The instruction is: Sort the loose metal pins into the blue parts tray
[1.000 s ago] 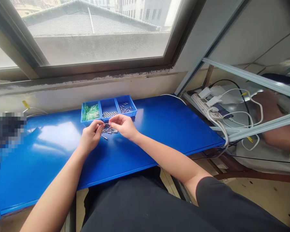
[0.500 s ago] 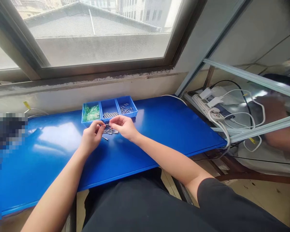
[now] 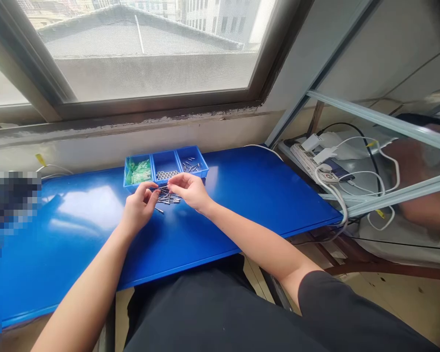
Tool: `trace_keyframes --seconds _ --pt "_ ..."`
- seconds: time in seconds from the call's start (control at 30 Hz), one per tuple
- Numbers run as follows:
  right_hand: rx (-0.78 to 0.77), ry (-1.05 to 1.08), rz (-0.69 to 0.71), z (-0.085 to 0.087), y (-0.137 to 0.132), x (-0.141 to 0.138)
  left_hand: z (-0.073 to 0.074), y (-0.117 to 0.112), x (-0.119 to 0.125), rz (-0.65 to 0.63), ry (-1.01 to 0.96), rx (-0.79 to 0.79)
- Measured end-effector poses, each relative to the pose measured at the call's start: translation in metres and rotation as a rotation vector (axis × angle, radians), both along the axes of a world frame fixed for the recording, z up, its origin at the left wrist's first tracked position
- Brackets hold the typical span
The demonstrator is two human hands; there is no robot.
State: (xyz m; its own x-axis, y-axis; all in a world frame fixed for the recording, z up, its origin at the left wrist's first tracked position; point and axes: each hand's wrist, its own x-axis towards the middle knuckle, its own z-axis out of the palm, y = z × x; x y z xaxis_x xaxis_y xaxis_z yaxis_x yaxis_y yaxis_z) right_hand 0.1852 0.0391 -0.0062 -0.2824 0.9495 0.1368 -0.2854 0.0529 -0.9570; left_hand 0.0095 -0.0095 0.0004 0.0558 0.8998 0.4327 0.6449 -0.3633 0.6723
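My left hand (image 3: 140, 206) is closed, thumb and forefinger pinched at the fingertips on something too small to make out. Facing it, my right hand (image 3: 190, 191) also pinches with thumb and forefinger, and what it grips cannot be made out. Only a narrow gap separates the two sets of fingertips. Beneath them lies a loose pile of thin dark metal rods (image 3: 169, 199), partly covered by my fingers. One single rod (image 3: 159, 210) rests nearer to me. Just behind is a blue three-part tray (image 3: 132, 187), its front edge partly hidden by my hands.
Green pieces (image 3: 139, 171) fill the tray's left compartment, small silver ring-shaped parts (image 3: 166, 174) the middle, short metal pins (image 3: 191, 165) the right. The tray stands on a blue table (image 3: 256, 195). Right of it are a power strip (image 3: 313, 159) with cables and a metal frame (image 3: 385, 120).
My right hand has shifted very slightly, widening the gap between the fingertips a little. My left hand, the rods and the tray look unchanged.
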Motion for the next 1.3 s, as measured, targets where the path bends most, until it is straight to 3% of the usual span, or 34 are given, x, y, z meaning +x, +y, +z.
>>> trace_keyframes --seconds 1.3 --pt "-0.009 -0.033 0.027 -0.0027 -0.0036 -0.0027 0.0017 -0.0004 0.0001 -0.009 0.02 -0.018"
